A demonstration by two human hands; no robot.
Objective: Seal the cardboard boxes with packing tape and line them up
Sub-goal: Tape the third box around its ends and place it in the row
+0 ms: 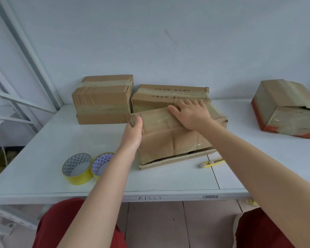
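The front box is gripped at its corner by the left hand for steadiness, while tape is pressed flat under the spread right hand.

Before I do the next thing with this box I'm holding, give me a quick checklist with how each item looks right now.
1. Front box steady: ok; left hand grips its top left corner, right hand lies flat on top.
2. Tape across its top: ok; a clear strip shows beside the right hand.
3. Its near lower edge: not ok; a flap gapes, corrugated edge showing.
4. Tape rolls in reach: ok; two stand on the table left of the box.
5. Knife: ok; lies right of the box. Blade out: cannot tell.
6. Line-up: not ok; two taped boxes sit side by side at the back, a fourth box sits apart, far right.
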